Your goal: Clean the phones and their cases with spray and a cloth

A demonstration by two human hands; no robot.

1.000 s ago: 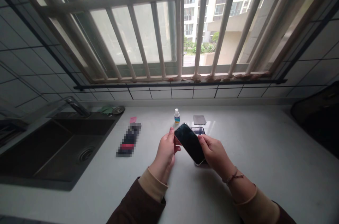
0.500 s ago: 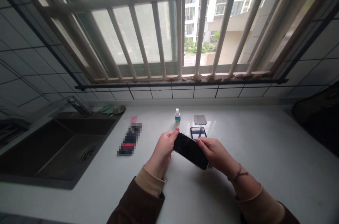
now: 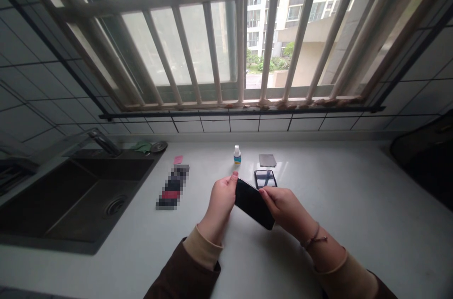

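A smartphone with a dark screen is held tilted above the counter, its screen facing me. My left hand grips its left end, thumb on the edge. At the upper right edge my right hand pinches it between thumb and fingers; those fingers are mostly hidden behind. Just beyond the right hand lies a flat black-framed item with a reflective face, partly covered by that hand. A small white-capped bottle with a blue and yellow label stands upright past the left thumb.
A grey folded cloth or sheet lies behind the black-framed item. To the left are a pink slip and a pixelated dark object. A sink with a faucet fills the left side. A dark bulky object stands far right.
The phone has tilted a little more steeply, its lower right end shifting left. My right hand has moved slightly left with it. Both hands keep their grip.
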